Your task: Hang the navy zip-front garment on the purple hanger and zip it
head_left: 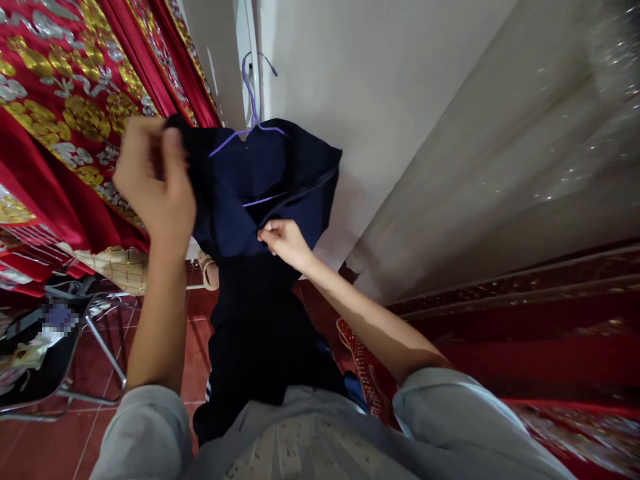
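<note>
A dark navy garment (pixel 260 220) hangs in front of me on a purple wire hanger (pixel 253 113), its lower part trailing down to my chest. My left hand (pixel 153 180) is raised at the garment's upper left corner, fingers closed on the cloth there. My right hand (pixel 285 241) pinches the fabric near the garment's middle, just under the hanger's lower bar. Both forearms reach up from grey sleeves.
A red curtain with gold and silver embroidery (pixel 60 100) hangs at left. A pale wall (pixel 380 80) stands behind the garment, and a sheer glittery fabric (pixel 525 147) slopes at right. A metal-framed chair (pixel 75 360) stands on the red tiled floor at lower left.
</note>
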A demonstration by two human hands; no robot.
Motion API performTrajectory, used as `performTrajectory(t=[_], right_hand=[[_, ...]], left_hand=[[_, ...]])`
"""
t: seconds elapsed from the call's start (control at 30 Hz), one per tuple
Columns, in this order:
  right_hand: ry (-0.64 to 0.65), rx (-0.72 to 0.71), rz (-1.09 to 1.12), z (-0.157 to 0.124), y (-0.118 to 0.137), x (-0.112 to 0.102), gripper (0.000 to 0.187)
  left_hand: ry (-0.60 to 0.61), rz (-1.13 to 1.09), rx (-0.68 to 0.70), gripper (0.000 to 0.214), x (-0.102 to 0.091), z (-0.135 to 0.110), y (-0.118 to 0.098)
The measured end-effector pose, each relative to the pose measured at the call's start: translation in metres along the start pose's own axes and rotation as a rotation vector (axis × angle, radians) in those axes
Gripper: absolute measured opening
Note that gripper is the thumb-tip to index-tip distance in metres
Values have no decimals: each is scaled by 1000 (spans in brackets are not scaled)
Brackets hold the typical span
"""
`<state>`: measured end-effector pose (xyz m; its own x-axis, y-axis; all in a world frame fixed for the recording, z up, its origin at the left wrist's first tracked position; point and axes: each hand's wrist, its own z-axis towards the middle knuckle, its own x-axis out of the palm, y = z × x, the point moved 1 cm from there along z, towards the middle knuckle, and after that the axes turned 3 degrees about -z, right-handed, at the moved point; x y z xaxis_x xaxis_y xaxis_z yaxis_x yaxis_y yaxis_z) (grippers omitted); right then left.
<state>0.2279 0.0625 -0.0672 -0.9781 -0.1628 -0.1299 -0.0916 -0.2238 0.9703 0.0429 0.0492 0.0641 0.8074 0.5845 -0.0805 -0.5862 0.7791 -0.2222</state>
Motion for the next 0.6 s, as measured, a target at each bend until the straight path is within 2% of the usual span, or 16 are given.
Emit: performTrajectory(t=[0.07,0.1,0.13,0.2,0.27,0.37,0.43,0.5,0.57,0.6], right_hand=[[52,-1,93,-14,-10,3,19],[70,-25,143,-21,-12,2,18],[81,-51,190,-28,-12,1,17],[76,-83,271,-40,-12,-2,13],[26,-71,326,-51,-17,-4,13],[-49,-25,329,-62,-33,-1,19],[-77,-31,245,-64,-42,3,20],[-77,-100,94,-63,-44,9,26],[-50,-202,-59,-61,-39,16,54],[-30,-254,-111,-59,-35,19,66]], left_hand=[[-167,-55,-84,31,-22,-8,34],[-232,-78,-159,32,-32,-20,52],[-276,-83,-292,32,-40,-37,70],[-296,-65,-577,42,-51,-81,98],[-243,-69,-667,50,-52,-128,107],[-108,-119,-739,50,-39,-179,92],[-20,-158,-773,47,-26,-190,69],[64,-206,-795,43,-15,-181,42],[217,-296,-784,36,-6,-160,13],[353,-360,-749,31,-2,-146,-1]])
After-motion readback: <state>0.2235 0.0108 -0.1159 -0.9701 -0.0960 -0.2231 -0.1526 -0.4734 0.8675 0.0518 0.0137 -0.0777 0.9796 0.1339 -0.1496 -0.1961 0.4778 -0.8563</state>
